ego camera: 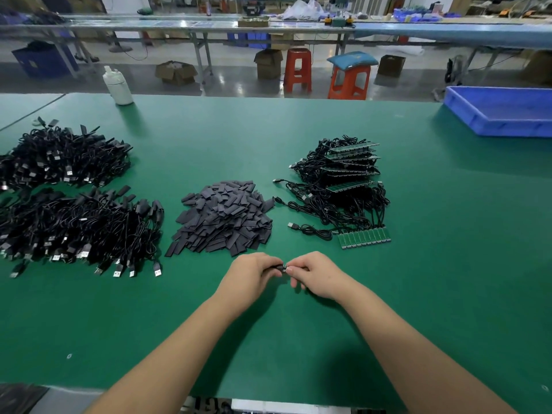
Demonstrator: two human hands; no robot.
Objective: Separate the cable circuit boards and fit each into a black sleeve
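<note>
A: How should this step be done well?

B: I think the left hand (252,271) should hold the black sleeve (278,268) steady and straight, while the right hand (313,273) pushes the board (287,268) in slowly, without bending it.

A: How is the grip now?

B: Both hands are closed on small parts. The left fingers curl around the dark sleeve; the right fingers pinch the small piece that meets it. The two hands almost touch, just above the green bench (298,339).

A: Is the board inside already?

B: I cannot tell; it is too small and mostly hidden.

A: Where are the other parts?

B: The sleeve pile (224,218) lies just beyond the hands. The joined boards (364,238) with cables are to the right, and the finished cables (80,228) are to the left.
</note>
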